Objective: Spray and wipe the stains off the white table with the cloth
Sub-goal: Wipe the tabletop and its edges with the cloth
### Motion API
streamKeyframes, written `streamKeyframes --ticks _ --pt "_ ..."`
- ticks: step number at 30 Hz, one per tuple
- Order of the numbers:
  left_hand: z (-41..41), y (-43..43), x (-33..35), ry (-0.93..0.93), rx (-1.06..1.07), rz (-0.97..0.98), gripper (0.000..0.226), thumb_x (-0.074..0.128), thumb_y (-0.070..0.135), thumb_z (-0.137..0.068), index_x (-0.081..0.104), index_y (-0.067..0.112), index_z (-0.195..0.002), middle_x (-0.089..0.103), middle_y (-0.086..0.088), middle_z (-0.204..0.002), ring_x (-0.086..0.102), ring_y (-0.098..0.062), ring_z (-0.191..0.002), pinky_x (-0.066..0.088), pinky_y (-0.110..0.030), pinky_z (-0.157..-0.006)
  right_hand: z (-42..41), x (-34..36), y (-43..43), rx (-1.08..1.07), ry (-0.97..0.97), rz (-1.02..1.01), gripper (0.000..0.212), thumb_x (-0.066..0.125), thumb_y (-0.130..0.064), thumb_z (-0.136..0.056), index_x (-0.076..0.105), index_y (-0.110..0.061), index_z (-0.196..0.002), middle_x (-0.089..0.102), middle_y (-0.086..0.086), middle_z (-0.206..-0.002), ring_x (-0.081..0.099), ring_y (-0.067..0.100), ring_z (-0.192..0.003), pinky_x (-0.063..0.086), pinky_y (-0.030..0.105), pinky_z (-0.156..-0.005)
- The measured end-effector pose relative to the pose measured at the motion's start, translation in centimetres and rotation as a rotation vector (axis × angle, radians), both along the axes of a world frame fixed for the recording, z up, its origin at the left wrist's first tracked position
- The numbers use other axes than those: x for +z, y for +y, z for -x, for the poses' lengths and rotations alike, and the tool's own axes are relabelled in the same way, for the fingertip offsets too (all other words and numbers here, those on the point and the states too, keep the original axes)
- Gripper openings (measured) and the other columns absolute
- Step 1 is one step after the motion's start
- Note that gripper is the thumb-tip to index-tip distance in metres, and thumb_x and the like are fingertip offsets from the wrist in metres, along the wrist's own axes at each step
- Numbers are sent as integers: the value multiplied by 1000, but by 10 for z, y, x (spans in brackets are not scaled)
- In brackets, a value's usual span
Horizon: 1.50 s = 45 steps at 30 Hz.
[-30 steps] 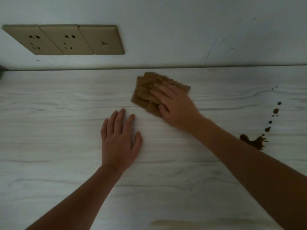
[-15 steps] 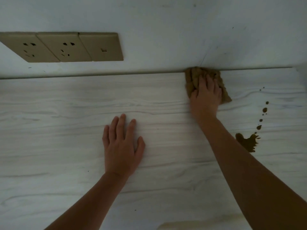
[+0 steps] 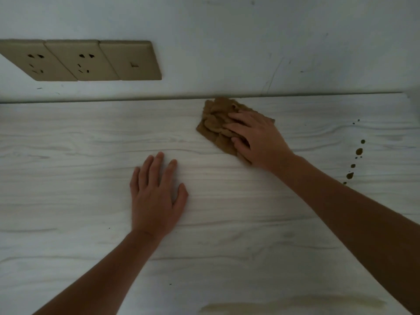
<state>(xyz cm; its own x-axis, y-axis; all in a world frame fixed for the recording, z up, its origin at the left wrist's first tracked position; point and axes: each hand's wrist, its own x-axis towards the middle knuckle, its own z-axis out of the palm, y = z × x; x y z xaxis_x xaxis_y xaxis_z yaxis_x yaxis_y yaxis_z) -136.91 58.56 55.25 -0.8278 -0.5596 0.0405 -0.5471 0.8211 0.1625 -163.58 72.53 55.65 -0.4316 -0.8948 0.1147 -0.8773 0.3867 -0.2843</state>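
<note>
Indoor room, home-like; exact kind unclear. White wood-grain table (image 3: 68,178) set flush against pale painted wall (image 3: 227,30). Row of 3 beige wall plates (image 3: 79,61) just above tabletop: 2 power sockets, 1 with small single port. Dark scuff marks (image 3: 271,76) on wall. Dim light.

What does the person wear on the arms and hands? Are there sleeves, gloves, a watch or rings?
Nothing worn is visible. The left hand and the right hand have no gloves or rings; the left forearm and the right forearm are bare to the picture's edge, with no sleeve, watch or bracelet.
</note>
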Motion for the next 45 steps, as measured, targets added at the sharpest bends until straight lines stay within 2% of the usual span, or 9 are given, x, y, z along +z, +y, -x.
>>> streamKeyframes --ticks 3,8,14,17,20,27,36,41,45 --pt "0 0 0 28 3 16 60 42 45 -94 55 15 -144 43 -14 -158 36 -36 -148 26 -54 -122 34 1 27 -138 -21 37 43 53 -35 -93 66 -17 -130 58 9 -141 52 33 -132 40 50 -111" --pt "1 7 1 50 19 31 60 42 43 -92 56 13 -142 45 -16 -156 38 -38 -146 27 -54 -121 67 10 90 -389 -84 -1 54 48 -47 -94 56 -19 -140 49 9 -150 42 33 -139 30 48 -117" --pt "44 69 16 102 77 -7 56 41 39 -93 60 10 -137 54 -19 -148 52 -40 -134 38 -52 -112 46 7 123 -271 -74 -16 61 42 -47 -96 42 -22 -152 40 20 -154 34 40 -142 26 56 -118" --pt "81 124 10 42 -50 -8 54 40 40 -95 58 15 -140 50 -15 -152 47 -35 -141 35 -52 -117 42 3 116 -95 -72 -12 50 44 -38 -97 53 -23 -144 44 22 -150 40 44 -138 31 59 -115" --pt "99 152 1 22 -23 -3 55 40 37 -96 55 13 -143 45 -17 -156 40 -37 -147 29 -55 -120 65 3 115 54 -33 18 43 47 -35 -97 61 -20 -135 51 18 -144 48 38 -132 36 56 -111" --pt "100 154 -1 43 2 -41 57 40 38 -95 51 16 -146 39 -13 -161 31 -32 -152 21 -52 -125 152 7 165 -226 -25 38 45 53 -28 -97 56 -14 -140 51 15 -144 48 34 -131 36 45 -113" --pt "102 154 1 32 9 -39 57 41 37 -96 51 16 -147 40 -13 -161 31 -32 -152 22 -52 -125 147 -2 171 -341 -94 81 53 52 -15 -95 46 -11 -147 49 15 -147 43 33 -137 29 46 -120" --pt "102 155 2 29 12 -33 57 40 37 -96 51 16 -147 39 -13 -161 31 -32 -152 22 -53 -125 77 2 122 -114 -104 124 55 57 -6 -89 50 -10 -144 53 17 -138 49 33 -125 38 45 -112" --pt "102 154 3 18 14 -35 57 39 37 -97 51 16 -148 39 -12 -161 29 -31 -153 21 -52 -125 53 -3 107 134 -112 126 49 54 -8 -94 53 -13 -143 54 13 -142 48 31 -131 33 45 -115"
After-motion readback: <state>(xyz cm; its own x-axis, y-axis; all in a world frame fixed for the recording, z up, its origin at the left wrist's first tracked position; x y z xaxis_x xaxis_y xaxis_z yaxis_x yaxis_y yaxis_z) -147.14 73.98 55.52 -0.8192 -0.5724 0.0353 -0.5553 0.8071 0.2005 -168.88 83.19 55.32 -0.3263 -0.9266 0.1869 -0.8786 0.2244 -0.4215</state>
